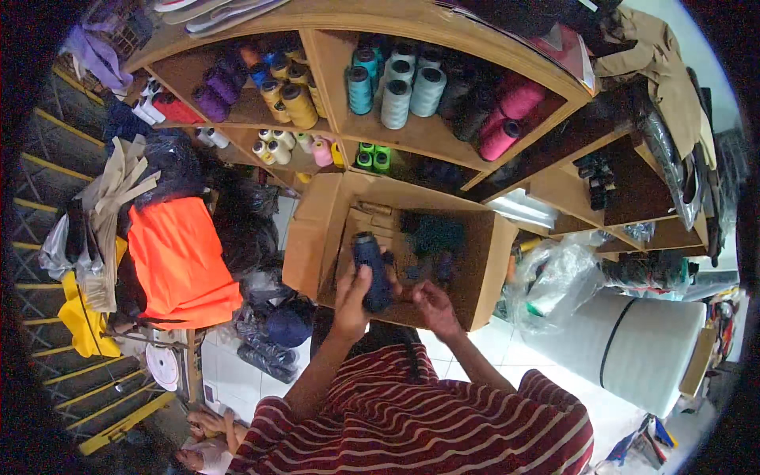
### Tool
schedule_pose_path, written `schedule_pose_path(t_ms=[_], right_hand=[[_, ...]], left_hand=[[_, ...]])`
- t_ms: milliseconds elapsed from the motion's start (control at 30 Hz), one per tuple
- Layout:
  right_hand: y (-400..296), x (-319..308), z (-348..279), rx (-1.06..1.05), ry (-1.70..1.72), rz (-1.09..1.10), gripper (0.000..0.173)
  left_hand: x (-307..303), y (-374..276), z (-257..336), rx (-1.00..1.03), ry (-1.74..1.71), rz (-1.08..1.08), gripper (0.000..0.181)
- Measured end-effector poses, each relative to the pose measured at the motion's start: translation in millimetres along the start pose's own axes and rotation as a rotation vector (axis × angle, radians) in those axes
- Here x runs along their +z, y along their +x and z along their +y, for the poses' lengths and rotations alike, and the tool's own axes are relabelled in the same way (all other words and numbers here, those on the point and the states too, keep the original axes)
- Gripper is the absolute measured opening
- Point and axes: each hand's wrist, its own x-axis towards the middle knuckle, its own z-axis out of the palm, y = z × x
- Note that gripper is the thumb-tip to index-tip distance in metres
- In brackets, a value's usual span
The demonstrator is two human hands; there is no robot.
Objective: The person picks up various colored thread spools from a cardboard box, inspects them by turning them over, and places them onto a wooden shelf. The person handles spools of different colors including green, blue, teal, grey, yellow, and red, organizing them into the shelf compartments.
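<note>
My left hand [351,306] is wrapped around a dark navy cone of thread [370,267], held tilted over an open cardboard box [487,273]. To its right, a short way off the cone, is my right hand [438,309] with its fingers bent together. Whether a strand runs between those fingertips is too blurred to tell. Dark thread cones [436,234], partly in shadow, lie inside the box. Brown cardboard pieces [374,217] are at its back left.
Wooden shelves [409,142] behind the box hold yellow thread cones [298,107] and other colours. Orange fabric [181,261] is piled at left. A large white roll [647,350] and clear plastic bags [555,267] are at right. Another person [214,445] is low at lower left.
</note>
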Motion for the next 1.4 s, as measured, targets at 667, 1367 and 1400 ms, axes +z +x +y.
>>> schedule_pose_path(t_ms=[667,1367,1400], right_hand=[[197,-89,231,0.118,-1.145,0.222,0.032],[-41,71,-156,-0.029,0.637,0.112,0.03],[-49,66,-162,0.0,0.526,0.035,0.031]], left_hand=[[-36,-20,-32,-0.17,-0.097,0.173,0.051],[15,-34,53,0.075,-0.08,0.095,0.049],[20,-36,62,0.057,-0.098,0.099,0.049]])
